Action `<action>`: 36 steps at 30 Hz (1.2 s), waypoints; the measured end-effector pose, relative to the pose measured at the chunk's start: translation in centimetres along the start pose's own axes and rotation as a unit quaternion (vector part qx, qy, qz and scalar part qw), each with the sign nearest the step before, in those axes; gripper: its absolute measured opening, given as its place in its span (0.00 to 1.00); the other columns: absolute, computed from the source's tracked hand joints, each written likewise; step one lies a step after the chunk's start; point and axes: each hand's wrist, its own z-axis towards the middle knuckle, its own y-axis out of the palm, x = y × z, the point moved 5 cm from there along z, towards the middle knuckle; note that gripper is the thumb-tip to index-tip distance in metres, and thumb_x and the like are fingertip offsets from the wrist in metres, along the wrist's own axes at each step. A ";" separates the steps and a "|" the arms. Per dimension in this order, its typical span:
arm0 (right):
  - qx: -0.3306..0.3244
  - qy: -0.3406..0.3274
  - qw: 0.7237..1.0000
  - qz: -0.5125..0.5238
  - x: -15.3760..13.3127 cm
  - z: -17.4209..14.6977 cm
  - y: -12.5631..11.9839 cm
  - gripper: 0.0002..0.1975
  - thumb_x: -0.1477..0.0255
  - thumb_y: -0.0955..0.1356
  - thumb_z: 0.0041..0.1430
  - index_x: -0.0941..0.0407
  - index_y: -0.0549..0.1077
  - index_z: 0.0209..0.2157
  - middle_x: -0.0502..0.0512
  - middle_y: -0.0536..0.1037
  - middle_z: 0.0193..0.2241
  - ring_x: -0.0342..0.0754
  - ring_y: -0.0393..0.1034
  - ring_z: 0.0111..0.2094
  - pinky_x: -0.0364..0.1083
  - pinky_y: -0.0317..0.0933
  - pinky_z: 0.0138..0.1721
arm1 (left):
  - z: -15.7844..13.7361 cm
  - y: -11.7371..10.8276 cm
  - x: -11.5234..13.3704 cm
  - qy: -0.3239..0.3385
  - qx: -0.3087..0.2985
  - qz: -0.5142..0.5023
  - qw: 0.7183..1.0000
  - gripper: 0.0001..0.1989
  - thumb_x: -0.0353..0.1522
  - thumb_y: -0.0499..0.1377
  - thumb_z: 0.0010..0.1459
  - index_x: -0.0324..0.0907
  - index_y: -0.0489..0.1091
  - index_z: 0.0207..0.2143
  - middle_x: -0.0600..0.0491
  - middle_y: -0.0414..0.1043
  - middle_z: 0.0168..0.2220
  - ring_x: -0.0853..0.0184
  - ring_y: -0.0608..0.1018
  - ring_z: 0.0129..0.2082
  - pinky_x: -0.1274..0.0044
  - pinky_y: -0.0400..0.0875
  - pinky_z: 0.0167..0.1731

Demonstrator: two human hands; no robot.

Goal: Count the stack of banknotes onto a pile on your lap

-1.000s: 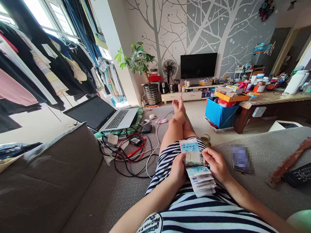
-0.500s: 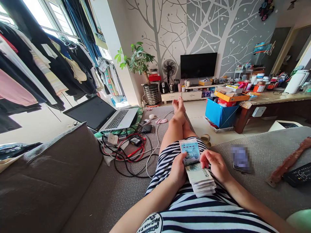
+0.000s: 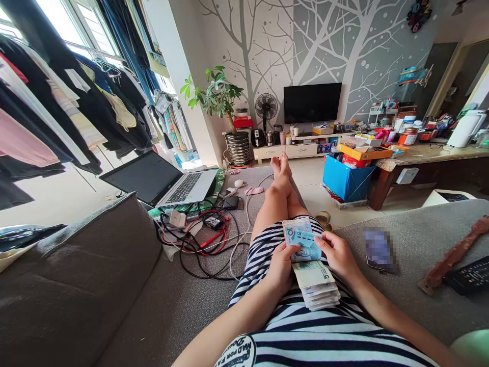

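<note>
Daylight pours through tall windows (image 3: 72,25) on the left into a room whose grey wall painted with pale bare trees (image 3: 305,46) backs a black flat television (image 3: 312,103) on a low white cabinet (image 3: 290,149), above a pale tiled floor (image 3: 317,196).

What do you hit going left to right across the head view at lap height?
Cable tangle → left hand → banknote stack → right hand → phone → remote.
</note>
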 end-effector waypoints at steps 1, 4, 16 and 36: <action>-0.001 -0.002 1.000 -0.004 0.0 0.0 0.0 0.33 0.36 0.68 0.56 0.52 0.63 0.21 0.46 0.63 0.18 0.45 0.57 0.22 0.45 0.51 0.25 | -0.1 0.2 0.1 -0.001 -0.002 -0.001 1.000 0.14 0.31 0.73 0.42 0.40 0.80 0.34 0.44 0.86 0.37 0.51 0.86 0.41 0.63 0.81 0.46; -0.002 -0.005 1.000 -0.003 -0.2 0.0 0.0 0.33 0.37 0.68 0.57 0.52 0.63 0.20 0.46 0.63 0.17 0.45 0.56 0.22 0.45 0.50 0.25 | -0.2 0.6 0.3 -0.003 -0.002 -0.008 1.000 0.13 0.32 0.72 0.44 0.40 0.80 0.35 0.45 0.86 0.38 0.53 0.86 0.42 0.64 0.80 0.49; -0.014 -0.061 0.997 0.043 -2.0 -1.0 -0.2 0.30 0.42 0.66 0.66 0.52 0.66 0.23 0.48 0.65 0.20 0.47 0.58 0.24 0.46 0.52 0.26 | -0.2 1.5 0.3 -0.031 -0.023 -0.059 0.998 0.14 0.39 0.70 0.47 0.41 0.79 0.35 0.44 0.86 0.38 0.46 0.85 0.47 0.59 0.81 0.49; -0.007 -0.075 0.997 0.022 -3.5 -1.3 -0.4 0.29 0.41 0.65 0.65 0.52 0.75 0.29 0.48 0.65 0.19 0.48 0.58 0.22 0.46 0.54 0.25 | 0.7 -0.7 -0.1 0.026 0.057 -0.019 0.998 0.10 0.38 0.67 0.56 0.45 0.78 0.39 0.51 0.86 0.40 0.47 0.85 0.48 0.65 0.81 0.43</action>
